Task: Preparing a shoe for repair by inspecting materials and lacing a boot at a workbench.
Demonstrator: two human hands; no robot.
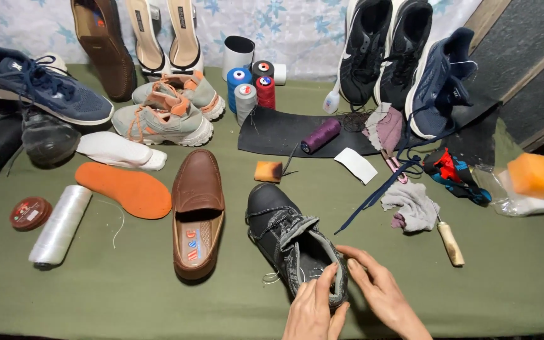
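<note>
Green cloth table point(127, 296), landmark is the dark grey lace-up shoe point(284, 230) at bottom centre. Long axis runs diagonal: toe up-left, heel down-right toward the person, so it lies just ahead of both hands. Brown loafer point(198, 211) just left of it, orange insole point(124, 189) further left, white thread roll point(61, 225) well left. Awl with pale handle point(451, 242) right of it, orange sponge block point(268, 171) just above the toe. Left hand point(313, 308): fingers curled, thumb up, gripping the heel collar. Right hand point(379, 293): fingers loosely spread, touching the heel's right rim, grip unclear. Both equally near.
</note>
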